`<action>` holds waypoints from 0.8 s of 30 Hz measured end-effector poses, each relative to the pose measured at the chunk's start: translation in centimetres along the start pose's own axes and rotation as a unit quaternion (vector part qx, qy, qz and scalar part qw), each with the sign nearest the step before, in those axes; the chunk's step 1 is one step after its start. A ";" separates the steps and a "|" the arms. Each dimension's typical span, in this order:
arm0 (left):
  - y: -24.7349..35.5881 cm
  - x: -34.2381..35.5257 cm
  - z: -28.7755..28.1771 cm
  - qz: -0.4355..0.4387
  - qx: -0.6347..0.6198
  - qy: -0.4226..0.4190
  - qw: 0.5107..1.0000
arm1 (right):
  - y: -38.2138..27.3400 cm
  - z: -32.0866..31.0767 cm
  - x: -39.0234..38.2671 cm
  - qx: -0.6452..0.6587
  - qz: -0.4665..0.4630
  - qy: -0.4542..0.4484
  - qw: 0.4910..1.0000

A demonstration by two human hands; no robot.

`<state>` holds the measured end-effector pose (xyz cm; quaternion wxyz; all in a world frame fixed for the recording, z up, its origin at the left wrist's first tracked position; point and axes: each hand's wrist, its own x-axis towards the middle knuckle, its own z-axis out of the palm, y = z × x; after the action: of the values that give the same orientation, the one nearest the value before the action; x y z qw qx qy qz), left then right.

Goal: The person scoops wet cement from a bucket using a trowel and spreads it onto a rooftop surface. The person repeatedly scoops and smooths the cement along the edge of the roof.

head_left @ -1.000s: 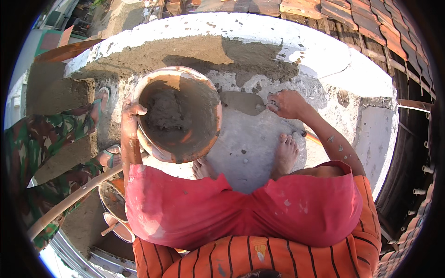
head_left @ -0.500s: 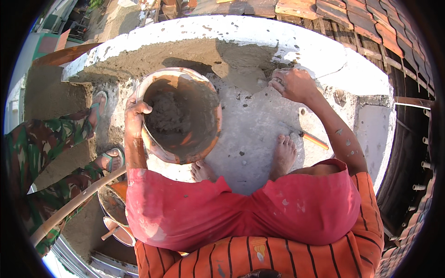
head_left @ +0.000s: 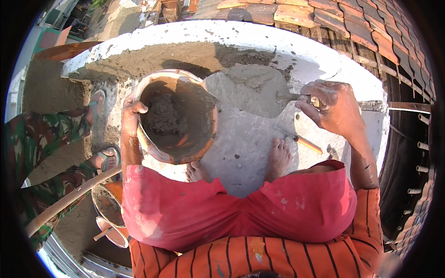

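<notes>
My right hand [head_left: 331, 105] is closed round the handle of a trowel [head_left: 282, 98], its broad blade carrying a flat spread of wet grey mortar [head_left: 252, 83]. The blade's tip reaches close to the rim of an orange bucket [head_left: 211, 139], over the grey ledge. With my left hand [head_left: 133, 110] I grip the bucket's left rim, thumb over the edge. Inside the bucket lies a lump of dark wet mortar [head_left: 162, 111]. Just beyond it, the low curved wall [head_left: 153, 54] wears rough mortar on its inner face, below a white top.
An orange-handled tool [head_left: 309, 144] lies by my right foot. Left, a person in camouflage trousers [head_left: 51, 139] and sandals stands near a wooden pole [head_left: 69, 199] and another mortar container [head_left: 109, 204]. Roof tiles [head_left: 296, 21] lie beyond the wall.
My right hand has drawn back from the wall toward me and to the right. The trowel now shows its mortar-laden blade turned up. My left hand keeps its hold on the bucket.
</notes>
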<state>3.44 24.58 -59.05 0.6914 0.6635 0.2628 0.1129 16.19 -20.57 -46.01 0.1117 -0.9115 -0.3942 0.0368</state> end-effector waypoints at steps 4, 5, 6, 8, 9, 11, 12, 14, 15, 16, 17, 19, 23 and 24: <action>-0.9 1.3 -0.9 -0.059 -0.042 -0.038 0.997 | -1.8 -2.0 1.8 0.396 -0.185 -0.216 0.873; 0.2 0.3 -0.8 -0.044 -0.014 -0.023 0.999 | -1.4 -0.5 3.0 0.440 -0.169 -0.285 0.834; 1.1 0.3 2.1 -0.034 -0.020 -0.046 0.998 | -1.4 -0.7 3.4 0.461 -0.109 -0.352 0.807; 1.8 -0.3 2.4 -0.014 0.000 -0.037 0.999 | 0.3 -0.1 5.0 0.454 0.046 -0.413 0.789; 0.8 0.0 1.4 -0.010 -0.002 -0.027 1.000 | 1.0 0.5 5.2 0.371 0.112 -0.275 0.880; -0.3 0.4 -0.6 -0.009 -0.005 -0.025 1.000 | 3.5 0.7 3.6 0.246 0.139 -0.074 0.956; -0.1 0.0 -1.7 -0.008 -0.002 -0.026 1.000 | 4.2 0.2 1.5 0.383 0.145 -0.008 0.912; -0.5 0.1 -2.1 0.007 -0.022 0.017 1.000 | 4.1 -0.8 -1.2 0.409 0.101 0.057 0.905; -1.1 0.4 -3.0 -0.036 -0.093 0.030 0.995 | 3.4 -0.1 -0.7 0.387 0.122 0.011 0.914; -1.7 0.4 -4.1 -0.078 -0.163 0.044 0.983 | 2.4 1.1 0.2 0.365 0.141 -0.034 0.920; -1.4 0.6 -4.0 -0.068 -0.149 0.042 0.986 | 2.1 3.4 1.5 0.305 0.071 -0.033 0.949; -1.2 1.5 -2.9 -0.044 -0.128 0.035 0.990 | 1.9 9.2 3.7 0.138 0.005 -0.026 0.990; 0.1 1.5 -0.5 -0.066 -0.081 -0.007 0.994 | 2.3 17.8 8.4 0.109 -0.010 -0.080 0.991; 0.3 1.1 -0.2 -0.054 -0.069 -0.006 0.996 | 2.1 18.4 9.1 0.106 -0.017 -0.068 0.992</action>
<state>4.38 25.32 -58.98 0.7418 0.5999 0.2862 0.0890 21.08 -12.09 -64.22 0.1817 -0.8830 -0.4100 0.1383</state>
